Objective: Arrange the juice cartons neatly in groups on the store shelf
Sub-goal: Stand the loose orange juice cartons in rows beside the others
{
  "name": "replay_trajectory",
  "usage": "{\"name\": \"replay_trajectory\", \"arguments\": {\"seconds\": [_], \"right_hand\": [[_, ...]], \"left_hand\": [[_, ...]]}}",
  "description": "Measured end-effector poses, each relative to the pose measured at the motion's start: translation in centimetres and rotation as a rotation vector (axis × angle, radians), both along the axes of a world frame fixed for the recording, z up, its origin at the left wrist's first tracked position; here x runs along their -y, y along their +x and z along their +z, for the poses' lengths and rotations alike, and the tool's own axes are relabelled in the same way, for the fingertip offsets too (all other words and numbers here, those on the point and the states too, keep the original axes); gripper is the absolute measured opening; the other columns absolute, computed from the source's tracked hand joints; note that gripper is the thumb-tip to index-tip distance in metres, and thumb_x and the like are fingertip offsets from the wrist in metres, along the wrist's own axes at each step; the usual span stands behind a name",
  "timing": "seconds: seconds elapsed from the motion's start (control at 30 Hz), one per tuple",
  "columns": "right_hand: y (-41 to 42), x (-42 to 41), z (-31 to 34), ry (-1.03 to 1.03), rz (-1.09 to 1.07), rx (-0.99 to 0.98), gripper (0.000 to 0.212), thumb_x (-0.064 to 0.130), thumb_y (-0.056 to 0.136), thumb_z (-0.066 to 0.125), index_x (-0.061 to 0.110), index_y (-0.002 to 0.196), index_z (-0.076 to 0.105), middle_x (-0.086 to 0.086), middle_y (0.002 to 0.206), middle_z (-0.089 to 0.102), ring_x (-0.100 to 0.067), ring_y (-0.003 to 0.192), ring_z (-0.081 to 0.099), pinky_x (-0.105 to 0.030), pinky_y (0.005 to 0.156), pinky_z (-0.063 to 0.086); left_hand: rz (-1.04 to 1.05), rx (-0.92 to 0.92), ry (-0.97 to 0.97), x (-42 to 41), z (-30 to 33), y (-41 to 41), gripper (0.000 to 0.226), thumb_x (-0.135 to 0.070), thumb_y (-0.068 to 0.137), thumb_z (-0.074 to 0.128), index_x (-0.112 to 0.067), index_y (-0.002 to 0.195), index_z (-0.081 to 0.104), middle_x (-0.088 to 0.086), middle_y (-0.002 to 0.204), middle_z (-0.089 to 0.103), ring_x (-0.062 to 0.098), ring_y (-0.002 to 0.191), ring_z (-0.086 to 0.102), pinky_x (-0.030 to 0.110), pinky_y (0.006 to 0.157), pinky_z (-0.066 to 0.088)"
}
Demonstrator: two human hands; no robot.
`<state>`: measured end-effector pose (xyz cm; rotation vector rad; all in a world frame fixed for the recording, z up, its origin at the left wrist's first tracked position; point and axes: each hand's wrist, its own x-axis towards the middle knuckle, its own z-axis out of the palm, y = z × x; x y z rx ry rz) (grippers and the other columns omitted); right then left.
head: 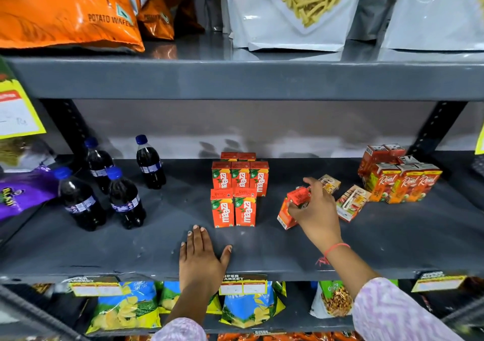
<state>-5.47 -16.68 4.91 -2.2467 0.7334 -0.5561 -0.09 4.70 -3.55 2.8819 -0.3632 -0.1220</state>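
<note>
A: Where are the juice cartons on the shelf (262,257)?

B: In the middle stand the orange Maaza cartons (239,191), upright in rows: two at the near end, three behind them, and the tops of two more at the far end. At the far right is a packed group of red Real cartons (400,177), also upright.

A: And between those groups?

B: Loose ones. A small red carton (298,198) is in the right hand (315,211), tilted, with another red carton (284,216) lying just beneath it. Two pale cartons (352,203) lie on their sides on the right of that hand, one nearer, one farther back.

A: How is the right hand's grip?

B: Fingers and thumb are pinching the small red carton from above. A red thread sits on the wrist.

A: The left hand (201,255)?

B: Flat on the near edge of the shelf, palm down, fingers spread, holding nothing. It lies just near of the front Maaza pair, not touching them.

A: Anything else on that shelf?

B: Four dark cola bottles (125,186) with blue caps at the left, well apart from the cartons. Orange snack bags (65,11) sit on the shelf above, chip packets (125,306) on the one below.
</note>
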Motion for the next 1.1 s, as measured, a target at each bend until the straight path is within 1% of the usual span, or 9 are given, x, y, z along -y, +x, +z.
{"name": "replay_trajectory", "arguments": {"seconds": [0.23,0.47,0.67,0.8,0.87,0.9,0.97,1.03,1.1], "right_hand": [[2.5,-2.1,0.2,-0.009,0.104,-0.025,0.065,0.019,0.074,0.07,0.022,0.132,0.04,-0.011,0.124,0.058,-0.029,0.118,0.048,-0.044,0.096,0.048],[3.6,-2.6,-1.0,0.039,0.154,-0.049,0.056,0.019,0.077,0.07,0.019,0.126,0.042,-0.009,0.126,0.058,-0.03,0.12,0.046,-0.044,0.098,0.045],[3.1,-1.9,-2.5,0.246,0.187,-0.059,0.084,0.021,0.068,0.079,0.023,0.138,0.032,-0.006,0.137,0.051,-0.029,0.131,0.041,-0.05,0.108,0.039],[3.2,-0.9,-3.7,0.398,0.233,-0.086,0.098,0.034,0.056,0.082,0.033,0.139,0.03,-0.002,0.135,0.053,-0.026,0.132,0.039,-0.052,0.11,0.036],[3.4,-0.4,-3.5,0.492,0.288,-0.114,0.104,0.024,0.058,0.083,0.032,0.143,0.022,0.003,0.133,0.05,-0.02,0.13,0.04,-0.046,0.112,0.033],[3.6,-0.2,-3.3,0.548,0.323,-0.13,0.101,0.012,0.064,0.081,0.028,0.144,0.021,0.004,0.13,0.05,-0.017,0.125,0.042,-0.04,0.11,0.033],[3.9,0.3,-3.1,0.606,0.387,-0.165,0.083,-0.003,0.07,0.075,0.019,0.139,0.033,-0.001,0.127,0.055,-0.018,0.12,0.05,-0.032,0.101,0.037],[4.1,0.4,-3.0,0.611,0.423,-0.191,0.063,-0.004,0.072,0.074,0.019,0.123,0.045,-0.008,0.126,0.06,-0.021,0.114,0.055,-0.032,0.097,0.04],[4.3,0.3,-3.4,0.598,0.418,-0.173,0.059,0.0,0.07,0.076,0.023,0.117,0.048,-0.009,0.124,0.062,-0.022,0.112,0.058,-0.034,0.096,0.043]], "left_hand": [[0.001,0.025,0.019,-0.1,-0.4,0.1,0.087,-0.065,0.084,0.009,-0.005,0.145,-0.002,0.011,0.158,0.001,0.023,0.146,0.002,0.037,0.12,0.002],[0.001,0.027,0.02,0.0,-0.5,0.2,0.08,-0.059,0.09,0.019,-0.005,0.145,-0.003,0.01,0.158,0.001,0.022,0.146,0.001,0.036,0.119,0.001],[-0.001,0.013,0.015,0.0,-0.4,0.2,0.081,-0.059,0.09,0.02,-0.005,0.145,-0.005,0.01,0.158,-0.001,0.022,0.146,-0.001,0.037,0.119,0.0],[0.001,-0.002,0.02,-0.1,-0.4,0.3,0.081,-0.059,0.09,0.02,-0.005,0.145,-0.006,0.01,0.158,-0.003,0.022,0.146,-0.003,0.036,0.12,-0.001],[0.001,0.0,0.023,0.0,-0.4,0.3,0.081,-0.059,0.09,0.02,-0.005,0.145,-0.007,0.01,0.158,-0.004,0.022,0.146,-0.003,0.036,0.12,0.0],[0.0,-0.001,0.023,0.0,-0.4,0.3,0.081,-0.059,0.09,0.02,-0.005,0.145,-0.007,0.011,0.158,-0.004,0.022,0.146,-0.003,0.036,0.119,0.0],[-0.003,-0.003,0.027,-0.1,-0.3,0.2,0.081,-0.059,0.09,0.019,-0.005,0.145,-0.007,0.011,0.158,-0.004,0.023,0.146,-0.003,0.036,0.119,-0.001],[-0.005,-0.003,0.029,-0.1,-0.3,0.2,0.081,-0.059,0.091,0.019,-0.005,0.145,-0.008,0.011,0.158,-0.005,0.023,0.146,-0.004,0.036,0.119,-0.001],[-0.001,-0.002,0.026,0.0,-0.3,0.2,0.081,-0.059,0.09,0.02,-0.005,0.145,-0.007,0.011,0.158,-0.004,0.023,0.146,-0.003,0.036,0.119,-0.001]]}}
